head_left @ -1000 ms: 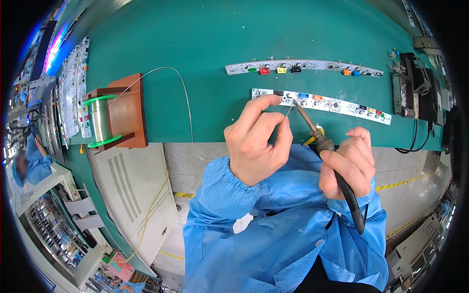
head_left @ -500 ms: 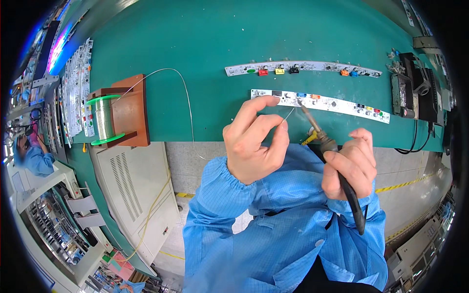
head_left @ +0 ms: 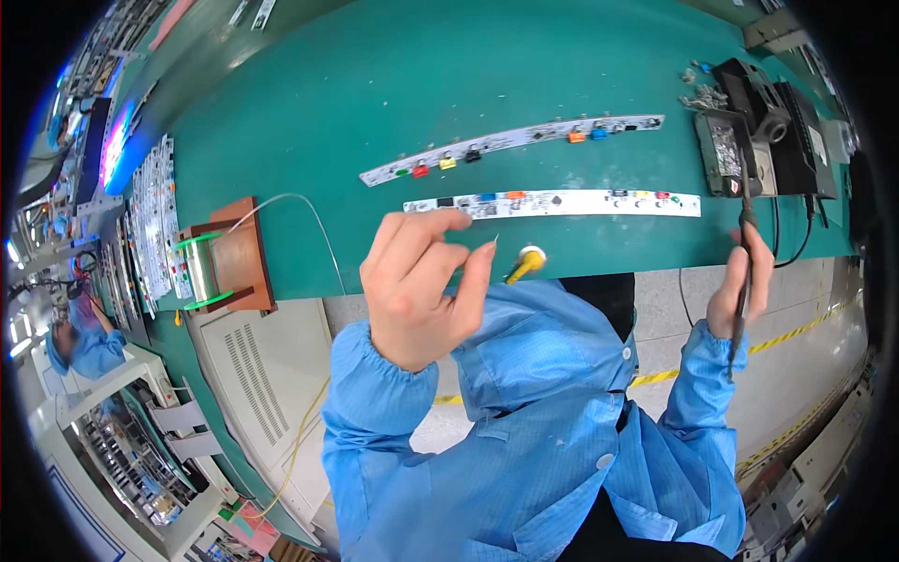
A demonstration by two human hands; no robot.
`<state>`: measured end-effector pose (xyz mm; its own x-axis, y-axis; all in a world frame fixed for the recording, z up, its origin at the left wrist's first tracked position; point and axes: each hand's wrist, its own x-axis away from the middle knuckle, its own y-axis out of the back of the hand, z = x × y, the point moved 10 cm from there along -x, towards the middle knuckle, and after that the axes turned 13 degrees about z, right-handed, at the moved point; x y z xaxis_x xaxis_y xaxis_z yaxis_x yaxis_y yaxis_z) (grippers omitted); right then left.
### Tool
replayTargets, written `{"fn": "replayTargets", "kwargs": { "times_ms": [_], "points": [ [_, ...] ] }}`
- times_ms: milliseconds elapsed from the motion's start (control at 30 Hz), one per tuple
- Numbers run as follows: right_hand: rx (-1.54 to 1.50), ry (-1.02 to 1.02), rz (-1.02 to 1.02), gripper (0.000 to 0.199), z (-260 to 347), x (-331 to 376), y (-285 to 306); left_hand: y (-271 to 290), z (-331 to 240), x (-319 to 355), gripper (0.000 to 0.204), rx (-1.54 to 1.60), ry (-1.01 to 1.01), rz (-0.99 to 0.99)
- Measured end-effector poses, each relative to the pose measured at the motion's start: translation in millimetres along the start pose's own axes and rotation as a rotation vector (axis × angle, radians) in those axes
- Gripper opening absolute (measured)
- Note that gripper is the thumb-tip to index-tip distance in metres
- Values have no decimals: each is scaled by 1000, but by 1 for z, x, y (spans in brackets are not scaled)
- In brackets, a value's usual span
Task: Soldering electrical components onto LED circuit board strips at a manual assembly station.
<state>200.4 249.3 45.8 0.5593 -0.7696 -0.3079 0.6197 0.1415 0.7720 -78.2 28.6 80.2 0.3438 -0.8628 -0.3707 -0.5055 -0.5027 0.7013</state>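
My left hand (head_left: 417, 286) is closed in a pinch on solder wire, whose short tip (head_left: 496, 240) shows beyond the thumb. Its index finger reaches the near edge of a long white circuit board (head_left: 585, 203) with small coloured parts. Far at the right, my right hand (head_left: 744, 290) grips a soldering iron (head_left: 744, 267). The iron points away from me, its front end at the small metal tray (head_left: 723, 155) of the black stand. A second, slightly curved board (head_left: 520, 140) with red, yellow, black, orange and blue connectors lies beyond the first.
A solder spool (head_left: 198, 270) on a brown holder (head_left: 245, 253) stands at the left, near a row of white boards (head_left: 154, 220). A yellow piece on a round base (head_left: 530, 260) sits at the green table's front edge. A black box (head_left: 805, 140) with cables stands right.
My right hand has carried the iron from the near board rightward to the tray. My left hand stays by that board's left part. The whole view has shifted and turned.
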Motion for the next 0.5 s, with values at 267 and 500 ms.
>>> {"fn": "replayTargets", "kwargs": {
  "times_ms": [267,500],
  "points": [
    [-324,217,-127,34,22,-16,-1,-61,-18,-50,38,-333,-24,517],
    [-431,275,-194,37,3,-7,-12,-18,-44,-72,37,-398,-151,516]
  ]
}}
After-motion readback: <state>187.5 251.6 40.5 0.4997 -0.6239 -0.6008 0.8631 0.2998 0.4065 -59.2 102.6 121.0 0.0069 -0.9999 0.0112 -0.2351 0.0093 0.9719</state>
